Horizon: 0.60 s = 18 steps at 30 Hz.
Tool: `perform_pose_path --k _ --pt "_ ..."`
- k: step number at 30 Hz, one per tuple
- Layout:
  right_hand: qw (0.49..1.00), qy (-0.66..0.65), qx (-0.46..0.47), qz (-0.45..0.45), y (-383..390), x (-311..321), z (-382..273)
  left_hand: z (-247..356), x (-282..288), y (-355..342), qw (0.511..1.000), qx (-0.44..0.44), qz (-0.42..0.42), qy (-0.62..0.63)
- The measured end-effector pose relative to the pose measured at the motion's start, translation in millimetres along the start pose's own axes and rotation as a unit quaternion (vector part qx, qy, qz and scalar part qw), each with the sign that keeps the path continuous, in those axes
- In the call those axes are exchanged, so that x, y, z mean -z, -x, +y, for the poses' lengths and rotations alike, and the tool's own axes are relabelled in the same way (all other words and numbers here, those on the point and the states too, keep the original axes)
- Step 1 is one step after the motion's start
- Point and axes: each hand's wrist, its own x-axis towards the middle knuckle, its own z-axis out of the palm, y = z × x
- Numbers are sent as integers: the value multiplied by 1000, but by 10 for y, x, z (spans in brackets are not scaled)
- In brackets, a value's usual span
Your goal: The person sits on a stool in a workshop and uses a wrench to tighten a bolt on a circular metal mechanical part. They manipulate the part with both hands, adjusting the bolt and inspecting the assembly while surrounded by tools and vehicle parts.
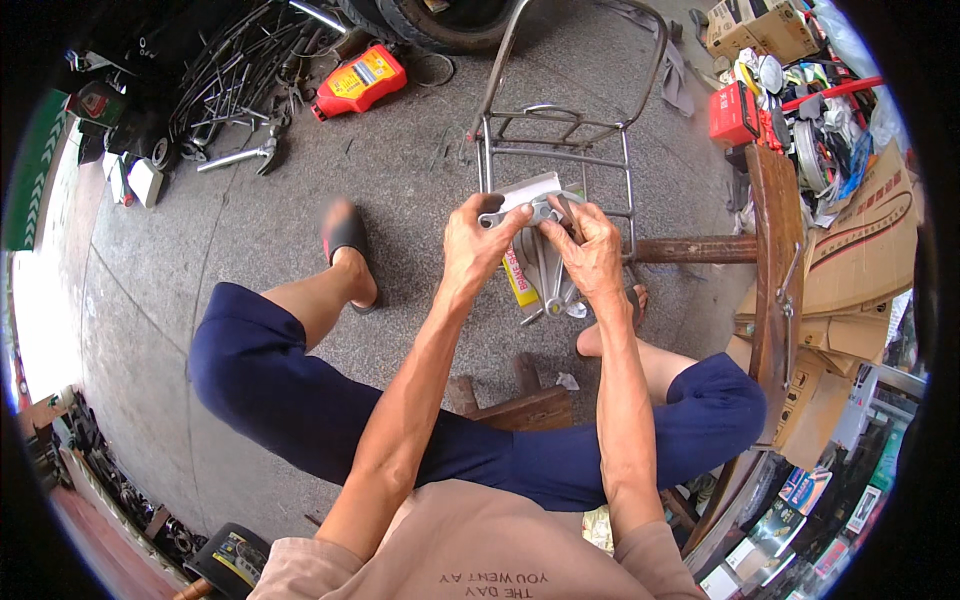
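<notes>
My left hand (475,240) is closed on the left end of a silver metal bracket (541,210), thumb on top. My right hand (591,250) grips the same bracket's right side, fingers bent round it and a small dark piece I cannot make out. Below them more silver metal parts (553,280) lie over a yellow and white box (518,276), at the near end of a silver tubular rack (625,170).
Wooden bench frame (770,300) at right, with cardboard (850,260) and piled goods beyond. A red jug (358,80), tyres (430,20), cables (230,75) and metal parts stand or lie at the back. My legs are spread either side of the work, above a speckled floor (180,250).
</notes>
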Motion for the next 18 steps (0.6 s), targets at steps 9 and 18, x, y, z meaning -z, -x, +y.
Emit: perform_pose_path --k 9,18 --pt "1000 13 -8 -4 -14 -8 5 -209 -260 202 932 176 -66 310" --pt "999 23 -38 4 -60 23 -80 -67 -380 186 947 138 -24 290"
